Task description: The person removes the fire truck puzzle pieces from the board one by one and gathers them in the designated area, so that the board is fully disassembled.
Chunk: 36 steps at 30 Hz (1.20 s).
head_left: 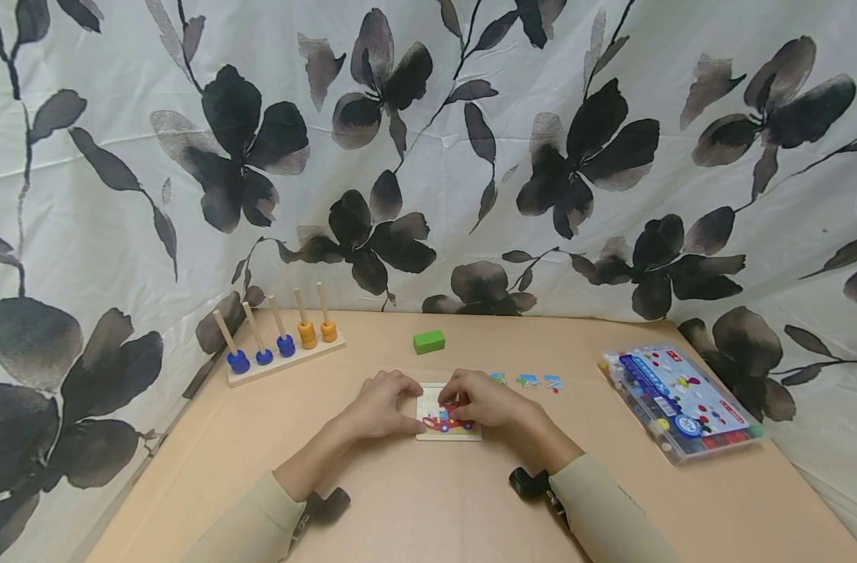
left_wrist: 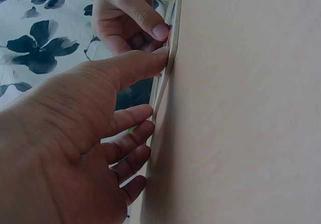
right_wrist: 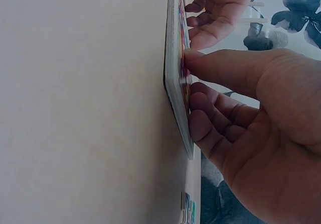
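A small framed jigsaw puzzle with a red vehicle picture lies on the table in front of me. My left hand is at its left side. In the left wrist view the left thumb lies on the board's edge, and the other fingers reach loosely along the edge. My right hand is over the upper right of the board, pinching a puzzle piece at the picture; the fingers mostly cover that piece. In the right wrist view the right thumb and bent fingertips meet close against the picture surface.
Several loose puzzle pieces lie right of the board. Behind it sits a green block. A peg stand with blue and orange beads is at the back left. On the right is a clear plastic case of coloured parts. A floral cloth hangs behind.
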Available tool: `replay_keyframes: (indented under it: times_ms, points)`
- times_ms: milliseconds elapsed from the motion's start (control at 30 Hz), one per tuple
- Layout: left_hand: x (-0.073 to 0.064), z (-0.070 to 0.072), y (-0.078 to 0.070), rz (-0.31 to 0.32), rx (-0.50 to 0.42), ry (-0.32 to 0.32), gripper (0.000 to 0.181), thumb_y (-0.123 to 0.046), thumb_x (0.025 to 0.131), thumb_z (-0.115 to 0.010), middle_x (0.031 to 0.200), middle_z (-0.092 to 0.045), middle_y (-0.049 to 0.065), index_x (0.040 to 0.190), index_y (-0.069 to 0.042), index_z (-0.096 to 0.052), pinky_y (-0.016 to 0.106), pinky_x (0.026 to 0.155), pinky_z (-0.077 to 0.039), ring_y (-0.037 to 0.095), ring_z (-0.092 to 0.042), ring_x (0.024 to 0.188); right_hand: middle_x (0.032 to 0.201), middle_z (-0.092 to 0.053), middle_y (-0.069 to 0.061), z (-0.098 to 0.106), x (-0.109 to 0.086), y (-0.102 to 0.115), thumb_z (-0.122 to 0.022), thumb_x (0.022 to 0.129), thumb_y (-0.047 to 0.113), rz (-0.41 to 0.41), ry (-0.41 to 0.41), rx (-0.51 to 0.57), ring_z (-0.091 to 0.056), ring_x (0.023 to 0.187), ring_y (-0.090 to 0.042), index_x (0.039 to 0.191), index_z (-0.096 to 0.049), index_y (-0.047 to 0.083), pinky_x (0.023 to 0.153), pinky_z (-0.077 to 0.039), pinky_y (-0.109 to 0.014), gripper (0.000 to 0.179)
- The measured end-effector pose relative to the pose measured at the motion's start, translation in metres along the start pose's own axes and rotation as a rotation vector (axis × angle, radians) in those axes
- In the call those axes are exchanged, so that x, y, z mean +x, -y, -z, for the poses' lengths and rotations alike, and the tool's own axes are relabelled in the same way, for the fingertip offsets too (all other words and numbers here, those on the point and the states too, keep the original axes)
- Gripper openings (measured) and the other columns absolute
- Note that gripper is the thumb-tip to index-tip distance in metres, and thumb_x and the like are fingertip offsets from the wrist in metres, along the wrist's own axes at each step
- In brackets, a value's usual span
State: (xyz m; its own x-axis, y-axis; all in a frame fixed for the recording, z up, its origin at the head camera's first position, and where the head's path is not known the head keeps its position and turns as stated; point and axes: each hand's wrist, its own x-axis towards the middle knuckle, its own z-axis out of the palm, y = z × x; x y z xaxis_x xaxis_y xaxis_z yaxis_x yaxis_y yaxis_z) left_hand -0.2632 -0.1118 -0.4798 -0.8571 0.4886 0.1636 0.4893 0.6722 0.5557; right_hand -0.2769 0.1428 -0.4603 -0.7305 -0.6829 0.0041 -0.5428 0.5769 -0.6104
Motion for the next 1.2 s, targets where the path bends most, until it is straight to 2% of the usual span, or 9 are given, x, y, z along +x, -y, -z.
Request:
replay_keyframes:
  times_ms: [533,967,1200]
  points:
    - [0.0003,-0.0003,-0.0003,0.008,-0.011,0.005,0.058,-0.044,0.071,-0.093,0.116,-0.068,-0.001,0.115,-0.014,-0.073,0.046,0.096,-0.036,0.021,-0.053,0.112,0.103,-0.062,-0.005,0.0005,-0.001,0.001,-0.076,0.093,0.007,0.005,-0.004,-0.006,-0.059,0.083,-0.014,0.114,-0.076,0.009,0.073,-0.05,-0.023,0.021]
    - [0.0005,-0.0004,-0.0007,0.011,0.003,0.014,0.057,-0.045,0.072,-0.092,0.117,-0.069,-0.001,0.117,-0.014,-0.073,0.047,0.098,-0.037,0.022,-0.054,0.114,0.097,-0.062,-0.004,0.0001,-0.0003,-0.001,-0.077,0.092,0.006,-0.005,-0.008,0.031,-0.059,0.084,-0.015,0.11,-0.07,0.011,0.074,-0.05,-0.024,0.02]
    - [0.0001,0.0002,-0.0016,0.016,-0.009,0.013,0.057,-0.044,0.072,-0.093,0.116,-0.069,-0.001,0.116,-0.014,-0.073,0.048,0.099,-0.037,0.022,-0.054,0.115,0.09,-0.061,-0.008,0.0008,0.0003,-0.0003,-0.078,0.091,0.003,0.022,-0.018,0.059,-0.055,0.085,-0.02,0.108,-0.066,0.01,0.072,-0.046,-0.026,0.022]
